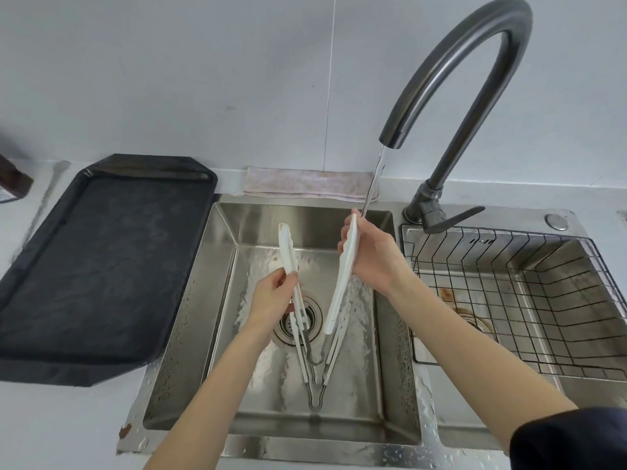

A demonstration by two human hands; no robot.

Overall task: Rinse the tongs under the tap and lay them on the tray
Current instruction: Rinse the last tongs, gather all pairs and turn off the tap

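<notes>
White tongs (pixel 334 300) with a metal hinge loop are spread in a V over the left sink basin (pixel 190 334), tips up. My left hand (pixel 271 296) pinches the left arm of the tongs near its middle. My right hand (pixel 369 256) grips the upper end of the right arm. A thin stream of water (pixel 373 181) runs from the dark curved tap (pixel 475 56) onto the tip held by my right hand. The black tray (pixel 95 273) lies on the counter left of the sink, with nothing on it.
A wire basket (pixel 515 300) sits in the right basin. The tap's lever (pixel 454 220) points right. A folded cloth (pixel 305 184) lies behind the sink. The drain strainer (pixel 288 327) is under the tongs. A brown bottle (pixel 12 183) stands at the far left edge.
</notes>
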